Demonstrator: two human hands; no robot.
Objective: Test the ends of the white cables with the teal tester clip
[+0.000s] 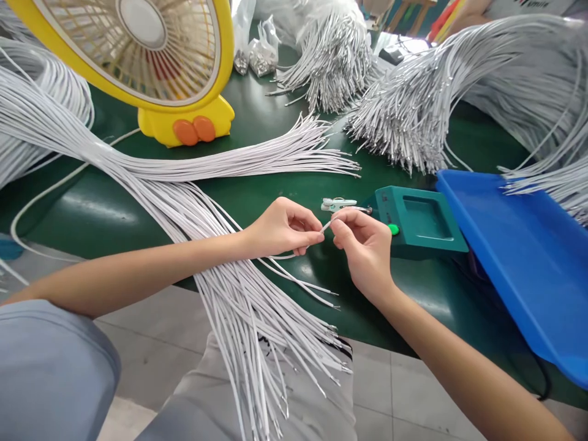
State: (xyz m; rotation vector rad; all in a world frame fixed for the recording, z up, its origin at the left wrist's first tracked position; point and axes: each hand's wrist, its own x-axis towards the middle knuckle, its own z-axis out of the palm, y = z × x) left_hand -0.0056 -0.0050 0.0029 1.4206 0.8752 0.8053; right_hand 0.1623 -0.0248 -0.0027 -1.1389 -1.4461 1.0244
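Observation:
My left hand (294, 226) pinches a white wire (326, 226) close to its end. Thumb and finger of my right hand (364, 248) are closed at the tip of the same wire, and whatever small piece sits there is hidden by the fingers. Under my left forearm a fanned bundle of white wires (257, 312) spreads over the table edge and my lap, their ends bare or metal-tipped. Just beyond my right hand is a green device (422, 220) with a small clip (342, 204) on its left side and a bright green button (394, 229).
A yellow fan (186, 125) stands at the back left on the green table (285, 190). Another wire bundle (248, 160) lies behind my hands. A blue tray (528, 263) is on the right. Thick wire bundles (413, 104) and small plastic bags (265, 49) are farther back.

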